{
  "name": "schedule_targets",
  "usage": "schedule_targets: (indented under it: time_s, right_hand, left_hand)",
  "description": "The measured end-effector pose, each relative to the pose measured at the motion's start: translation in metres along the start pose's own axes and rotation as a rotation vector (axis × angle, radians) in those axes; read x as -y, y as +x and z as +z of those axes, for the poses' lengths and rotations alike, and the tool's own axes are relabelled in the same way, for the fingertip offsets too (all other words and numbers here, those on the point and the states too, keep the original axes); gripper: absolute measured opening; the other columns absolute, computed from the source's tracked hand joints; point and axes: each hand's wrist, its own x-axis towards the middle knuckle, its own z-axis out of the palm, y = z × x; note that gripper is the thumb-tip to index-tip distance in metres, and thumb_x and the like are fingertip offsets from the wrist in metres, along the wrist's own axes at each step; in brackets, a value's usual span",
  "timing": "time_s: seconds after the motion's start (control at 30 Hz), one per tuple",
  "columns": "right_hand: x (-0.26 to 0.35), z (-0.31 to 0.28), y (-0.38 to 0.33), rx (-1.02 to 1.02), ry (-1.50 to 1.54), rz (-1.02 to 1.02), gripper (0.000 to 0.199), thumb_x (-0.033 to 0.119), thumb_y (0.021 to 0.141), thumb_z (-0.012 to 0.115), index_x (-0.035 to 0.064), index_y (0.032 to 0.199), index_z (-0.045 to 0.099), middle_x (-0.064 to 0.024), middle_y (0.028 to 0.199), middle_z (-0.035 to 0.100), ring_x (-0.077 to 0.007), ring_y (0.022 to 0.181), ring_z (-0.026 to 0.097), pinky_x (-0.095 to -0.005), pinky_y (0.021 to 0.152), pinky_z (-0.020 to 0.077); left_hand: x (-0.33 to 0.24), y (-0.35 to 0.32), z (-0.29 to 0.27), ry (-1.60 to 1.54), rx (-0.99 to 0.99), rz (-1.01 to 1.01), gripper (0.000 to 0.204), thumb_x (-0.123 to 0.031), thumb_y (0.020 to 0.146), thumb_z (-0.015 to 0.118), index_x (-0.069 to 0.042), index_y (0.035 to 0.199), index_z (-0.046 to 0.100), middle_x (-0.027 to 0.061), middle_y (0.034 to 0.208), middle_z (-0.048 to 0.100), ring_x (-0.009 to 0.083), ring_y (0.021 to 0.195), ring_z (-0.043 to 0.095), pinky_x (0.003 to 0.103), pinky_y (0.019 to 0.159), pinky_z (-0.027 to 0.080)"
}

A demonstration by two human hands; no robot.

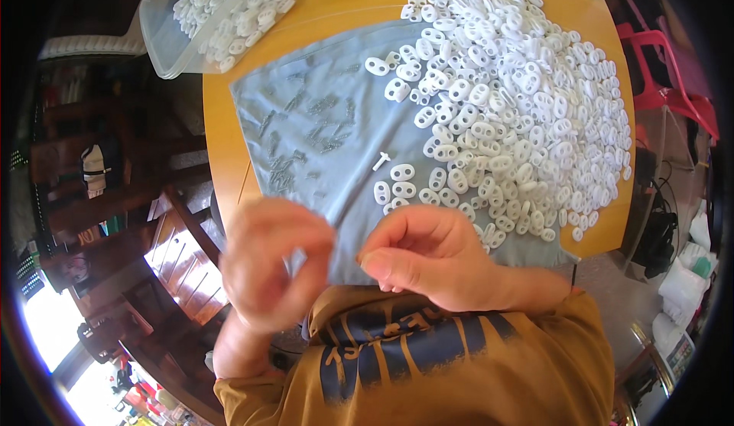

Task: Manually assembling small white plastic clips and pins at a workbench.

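Grey cloth (344, 158) backs both hands (275, 261) (blurred), fingers curled; whatever their grip pinches is hidden.

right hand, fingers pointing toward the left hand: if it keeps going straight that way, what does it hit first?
Most likely the left hand. The right hand has its pinched fingertips aimed leftward across a narrow gap, over the grey cloth on the round wooden table. Depth between the hands is unclear, and nothing shows in the gap.

Blurred at the left hand (274, 267) and closed at the right hand (428, 256), so anything pinched between them unseen; cut off by the top edge, the clear plastic tub (218, 13) and the heap of white plastic pieces (520, 112); too small to identify, the small metal parts (306, 131) on the grey cloth (344, 173).
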Motion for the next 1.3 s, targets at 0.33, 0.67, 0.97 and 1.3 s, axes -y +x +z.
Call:
schedule_targets:
  time_s: [0.33, 0.67, 0.97, 1.3]
  right_hand:
    - [-0.004, -0.008, 0.004, 0.157, -0.367, -0.118, 0.007, 0.006, 0.086, 0.059, -0.0011, 0.088, 0.060, -0.0006, 0.078, 0.060, -0.0046, 0.071, 0.051, -0.0198, 0.062, 0.0414]
    - [-0.004, -0.010, 0.003, 0.164, -0.403, -0.136, 0.009, 0.007, 0.087, 0.058, -0.0016, 0.088, 0.060, -0.0019, 0.078, 0.060, -0.0059, 0.069, 0.052, -0.0205, 0.061, 0.0421]
    - [-0.015, -0.011, 0.009, 0.187, -0.665, -0.384, 0.004, 0.003, 0.083, 0.059, -0.0008, 0.086, 0.060, -0.0060, 0.073, 0.059, -0.0107, 0.063, 0.054, -0.0245, 0.057, 0.0417]
    - [-0.024, -0.005, 0.013, 0.441, -0.814, -0.443, 0.010, 0.011, 0.078, 0.063, 0.0069, 0.072, 0.056, -0.0053, 0.063, 0.056, -0.0249, 0.060, 0.055, -0.0358, 0.053, 0.0409]
  left_hand:
    - [0.058, 0.091, 0.045, 0.325, 0.113, 0.096, 0.018, -0.004, 0.075, 0.063, -0.005, 0.093, 0.063, 0.0100, 0.091, 0.059, 0.0301, 0.084, 0.056, 0.037, 0.073, 0.045]
    - [0.051, 0.078, 0.036, -0.059, 0.176, -0.272, 0.007, -0.005, 0.078, 0.061, -0.002, 0.084, 0.059, 0.0089, 0.078, 0.057, 0.0211, 0.071, 0.054, 0.031, 0.064, 0.044]
    - [0.040, 0.044, 0.030, -0.086, 0.042, -0.373, 0.006, -0.004, 0.079, 0.060, -0.001, 0.084, 0.058, 0.0092, 0.075, 0.055, 0.0199, 0.067, 0.054, 0.029, 0.060, 0.043]
    - [0.047, 0.060, 0.047, 0.078, 0.076, -0.114, 0.007, -0.005, 0.077, 0.059, -0.003, 0.084, 0.060, 0.0127, 0.080, 0.058, 0.0324, 0.074, 0.057, 0.038, 0.063, 0.046]
